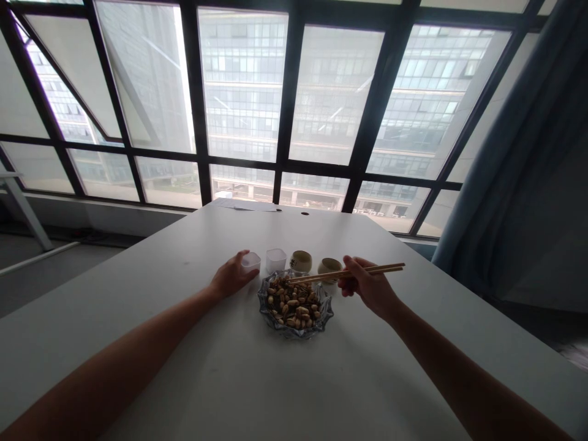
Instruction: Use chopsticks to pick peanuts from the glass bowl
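My left hand grips a small translucent plastic cup that stands on the table. A second translucent cup is just to its right. My right hand holds a pair of wooden chopsticks, whose tips reach left over the far part of a glass bowl with a scalloped rim. Peanuts in their shells, mixed with smaller dark bits, lie in the bowl. Behind it sit two beige ceramic cups, one with dark markings and one partly hidden by the chopsticks.
Everything stands on a long white table. Papers lie at its far end, near two dark round spots. Large framed windows rise beyond it. A blue curtain hangs at the right, and a white table leg shows at the left.
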`<control>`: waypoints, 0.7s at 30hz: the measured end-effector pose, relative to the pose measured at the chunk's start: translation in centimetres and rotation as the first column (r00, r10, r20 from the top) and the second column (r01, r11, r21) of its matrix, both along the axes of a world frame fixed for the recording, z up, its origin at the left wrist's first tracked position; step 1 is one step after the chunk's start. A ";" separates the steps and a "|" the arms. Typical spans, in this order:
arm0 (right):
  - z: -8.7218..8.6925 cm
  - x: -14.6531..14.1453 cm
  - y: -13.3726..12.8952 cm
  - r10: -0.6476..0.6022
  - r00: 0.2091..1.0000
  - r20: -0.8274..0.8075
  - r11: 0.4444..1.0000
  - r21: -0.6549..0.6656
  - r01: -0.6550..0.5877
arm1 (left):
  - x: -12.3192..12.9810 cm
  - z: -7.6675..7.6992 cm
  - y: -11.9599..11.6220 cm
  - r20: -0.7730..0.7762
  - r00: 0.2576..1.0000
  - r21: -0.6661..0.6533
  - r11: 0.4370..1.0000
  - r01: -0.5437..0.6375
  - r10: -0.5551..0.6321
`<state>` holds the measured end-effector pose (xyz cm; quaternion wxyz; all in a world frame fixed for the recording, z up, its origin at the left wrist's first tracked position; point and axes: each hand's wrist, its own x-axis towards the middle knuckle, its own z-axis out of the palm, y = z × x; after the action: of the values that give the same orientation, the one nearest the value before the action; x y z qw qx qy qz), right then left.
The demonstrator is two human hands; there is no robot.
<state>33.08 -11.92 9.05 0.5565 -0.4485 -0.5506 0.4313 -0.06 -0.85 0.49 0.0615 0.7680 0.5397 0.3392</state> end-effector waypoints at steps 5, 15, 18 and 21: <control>-0.7 1.5 1.2 -0.057 0.986 -0.157 0.990 -0.136 0.035 | 0.0 0.1 0.0 -0.009 1.000 -0.009 1.000 0.002 -0.002; -0.2 1.6 0.7 -0.031 0.983 -0.183 0.989 -0.149 0.004 | 0.0 0.2 -0.2 -0.013 1.000 -0.017 1.000 -0.009 0.009; 0.0 1.6 0.7 -0.023 0.984 -0.176 0.989 -0.147 -0.003 | 0.0 0.2 -0.2 -0.014 1.000 -0.013 1.000 -0.007 0.007; 0.0 1.6 0.8 -0.043 0.986 -0.161 0.990 -0.142 0.020 | 0.0 0.2 -0.1 -0.013 1.000 -0.012 1.000 -0.004 0.004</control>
<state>34.69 -11.10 9.06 0.5739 -0.4583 -0.4640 0.4954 -0.10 -0.94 0.66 0.0620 0.7687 0.5436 0.3311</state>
